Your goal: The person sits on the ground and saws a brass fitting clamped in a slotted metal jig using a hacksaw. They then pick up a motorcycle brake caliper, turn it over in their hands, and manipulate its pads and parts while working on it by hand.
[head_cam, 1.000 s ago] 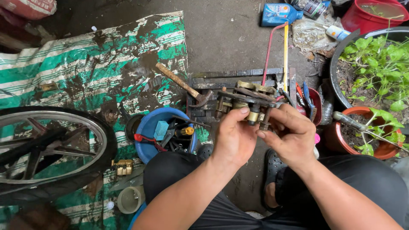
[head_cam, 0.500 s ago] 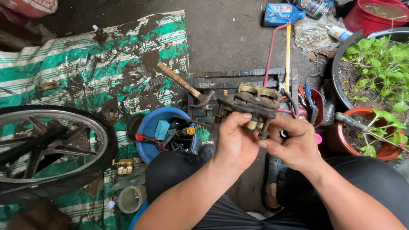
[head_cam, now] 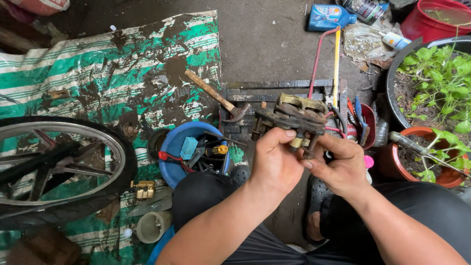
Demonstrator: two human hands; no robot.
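Observation:
A greasy metal brake-like part (head_cam: pixel 293 116) with brass-coloured pieces is held up in front of me, above a dark slatted crate (head_cam: pixel 274 93). My left hand (head_cam: pixel 274 159) grips the part from below, thumb on its near edge. My right hand (head_cam: pixel 338 164) pinches a small brass piece on the part's underside with fingertips. Both forearms come up from the bottom of the view over my dark trousers.
A wooden-handled hammer (head_cam: pixel 216 96) lies on the crate edge. A blue bowl (head_cam: pixel 194 147) of hand tools sits to the left, a wheel with tyre (head_cam: pixel 59 167) on a green striped tarp (head_cam: pixel 98 68). A hacksaw (head_cam: pixel 336 64), potted plants (head_cam: pixel 431 78) and a red bucket (head_cam: pixel 439 19) are at the right.
The part and both hands have shifted slightly toward me and to the right. My right fingers have moved under the part onto the brass piece.

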